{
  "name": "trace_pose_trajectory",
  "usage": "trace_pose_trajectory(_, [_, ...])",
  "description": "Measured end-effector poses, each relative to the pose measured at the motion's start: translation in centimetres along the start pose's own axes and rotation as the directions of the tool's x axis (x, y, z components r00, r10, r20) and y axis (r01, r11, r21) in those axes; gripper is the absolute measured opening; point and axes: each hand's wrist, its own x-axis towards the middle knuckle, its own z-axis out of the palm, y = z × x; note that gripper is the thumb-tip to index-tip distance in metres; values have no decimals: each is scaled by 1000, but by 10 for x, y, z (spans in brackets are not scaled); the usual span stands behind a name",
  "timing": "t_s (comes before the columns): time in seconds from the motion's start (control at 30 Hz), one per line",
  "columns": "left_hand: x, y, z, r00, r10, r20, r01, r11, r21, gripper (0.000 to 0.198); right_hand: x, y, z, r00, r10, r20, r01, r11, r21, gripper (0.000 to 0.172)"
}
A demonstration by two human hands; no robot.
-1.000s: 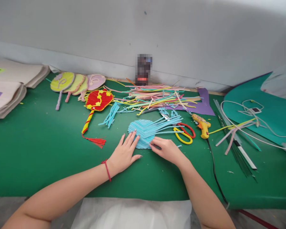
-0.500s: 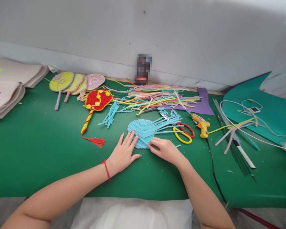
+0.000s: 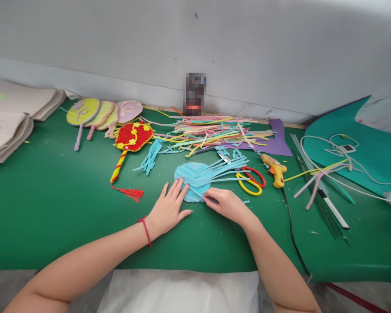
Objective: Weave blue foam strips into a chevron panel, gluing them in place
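The left hand (image 3: 167, 211) lies with its palm down. Its long fingers are stretched out and a little spread, and their tips press on the lower left part of a flat, round, light blue disc made of fuzzy strips (image 3: 195, 171). The thumb sticks out to the side, away from the disc.

The right hand (image 3: 227, 205) is at the lower right edge of the disc. Its thumb and pointing finger are close together, pinching a thin, fuzzy, light blue strip (image 3: 195, 192). The strip slants across the lower part of the disc, between the two hands. The other right fingers are curled in, and I cannot tell how they sit.

The disc lies flat on the green table (image 3: 68, 213), in front of the person. Many loose blue ends (image 3: 230, 170) reach out from it to the right. Some of them go over the scissors with one red and one yellow handle (image 3: 250, 186). A yellow glue gun (image 3: 275, 169) is to the right of the scissors. Short, light blue fuzzy pieces (image 3: 152, 155) lie to the left of the disc, near a red and yellow fan with a red tassel (image 3: 134, 137).
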Motion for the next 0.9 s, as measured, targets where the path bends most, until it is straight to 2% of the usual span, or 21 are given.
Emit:
trace_pose_trajectory(0.2, [0, -1, -1, 1000, 15, 8, -15, 1000, 3, 68, -1, 7, -3, 995, 91, -35, -90, 996, 26, 14])
trace_pose_trajectory(0.37, [0, -1, -4, 1000, 30, -8, -30, 1000, -1, 65, 2, 2, 3, 992, 80, -102, -85, 995, -45, 15])
trace_pose_trajectory(0.57, [1, -1, -5, 1000, 31, -1, -31, 999, -6, 65, 7, -7, 16, 971, 124, -206, -151, 981, -120, 15])
trace_pose_trajectory(0.9, [1, 0, -4, 1000, 20, 12, -20, 1000, -18, 67, 12, -9, 24, 963, 122, -241, -155, 981, -121, 18])
